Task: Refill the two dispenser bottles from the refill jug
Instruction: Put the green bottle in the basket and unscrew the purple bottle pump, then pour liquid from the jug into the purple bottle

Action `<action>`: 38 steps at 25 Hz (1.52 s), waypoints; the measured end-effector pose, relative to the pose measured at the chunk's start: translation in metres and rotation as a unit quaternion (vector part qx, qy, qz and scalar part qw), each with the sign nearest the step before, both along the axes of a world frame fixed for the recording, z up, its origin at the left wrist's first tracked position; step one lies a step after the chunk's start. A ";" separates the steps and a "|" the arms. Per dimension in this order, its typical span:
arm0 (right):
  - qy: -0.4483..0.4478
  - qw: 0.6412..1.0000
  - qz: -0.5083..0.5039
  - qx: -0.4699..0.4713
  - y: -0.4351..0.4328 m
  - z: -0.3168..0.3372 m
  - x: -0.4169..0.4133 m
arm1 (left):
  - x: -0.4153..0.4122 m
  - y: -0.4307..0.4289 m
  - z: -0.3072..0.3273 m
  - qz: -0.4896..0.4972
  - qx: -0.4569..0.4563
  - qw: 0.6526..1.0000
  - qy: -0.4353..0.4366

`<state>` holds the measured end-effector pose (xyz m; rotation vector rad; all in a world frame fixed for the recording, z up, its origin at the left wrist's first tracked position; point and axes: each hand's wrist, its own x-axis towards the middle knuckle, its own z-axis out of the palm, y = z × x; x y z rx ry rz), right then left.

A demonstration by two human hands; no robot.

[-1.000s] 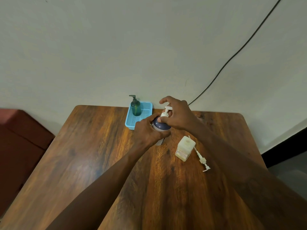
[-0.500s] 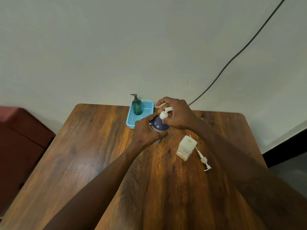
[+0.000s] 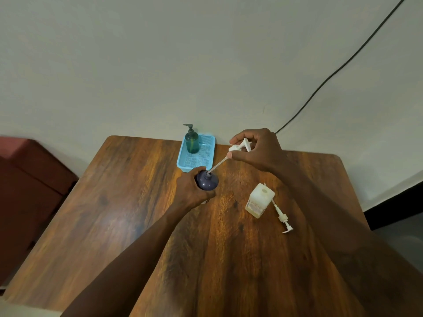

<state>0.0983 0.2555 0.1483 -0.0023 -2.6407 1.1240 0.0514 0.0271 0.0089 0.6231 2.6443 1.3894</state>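
Head view: my left grip [image 3: 194,191] is wrapped around the dark purple bottle [image 3: 207,181], which stands upright on the table [image 3: 137,202] a little far of centre, with my fingers curled round its body from the left. My right grip [image 3: 258,149] pinches the white pump head [image 3: 238,147] between thumb and fingertips, up and to the right of the bottle. The pump's thin dip tube [image 3: 217,166] slants down and to the left from it, and its lower end sits in the bottle's open neck.

Just beyond the purple bottle, against the wall, is a light blue basket [image 3: 180,160]. A green dispenser bottle [image 3: 191,141] with a dark pump on top stands upright in its far left corner.

To the right, under my right forearm, a cream square bottle [image 3: 259,201] stands on the table. A second white pump [image 3: 282,217] lies flat just beside it, nozzle toward the near right. Its tube runs up to the bottle's far corner, but I cannot tell whether they touch.

A black cable [image 3: 332,72] crosses the wall.
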 end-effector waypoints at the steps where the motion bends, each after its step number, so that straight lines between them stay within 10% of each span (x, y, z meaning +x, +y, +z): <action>1: -0.007 1.000 -0.009 -0.012 0.000 -0.003 0.003 | 0.000 -0.004 -0.005 0.011 -0.002 1.000 -0.002; 18: -0.292 0.940 -0.174 0.026 -0.049 -0.197 0.016 | 0.014 -0.036 -0.075 0.023 0.006 0.999 -0.027; 38: -0.331 0.926 -0.179 -0.004 -0.058 -0.243 0.022 | 0.009 -0.038 -0.088 -0.020 0.002 0.999 -0.042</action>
